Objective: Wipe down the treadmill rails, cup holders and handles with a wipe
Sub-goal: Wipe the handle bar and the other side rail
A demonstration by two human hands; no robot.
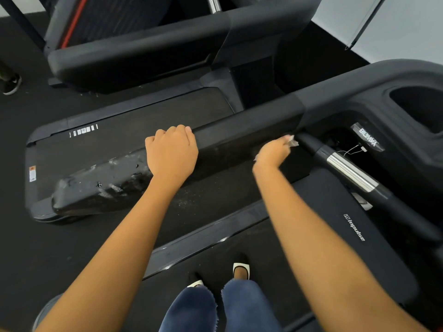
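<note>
Nearest the camera, two legs in blue jeans (220,307) with frayed hems stand in black-and-white shoes (241,267) on the treadmill belt (203,200). Both bare forearms reach forward from the lower frame. The left hand (171,153) is curled over the top of the padded side rail (182,164), fingers wrapped across its upper edge, palm down and touching the surface. The rail runs diagonally from lower left to upper right; its near end shows pale scuffs and worn patches. The right hand (273,153), blurred, is closed around a small white wipe (293,142), of which only a crumpled corner protrudes past the fingertips; it sits at the inner face of the same rail, close to where the rail meets the console. Whether the wipe touches the rail cannot be determined. Just right of that hand, a handle (347,172) with a chrome sensor band slopes down to the right, above a dark panel marked "impulse" (354,227). Further right is a deep cup holder (419,109) in the console moulding. Beyond the rail lies a second treadmill (143,58) on dark floor (28,116), with a shoe (12,83) at the far left edge.
</note>
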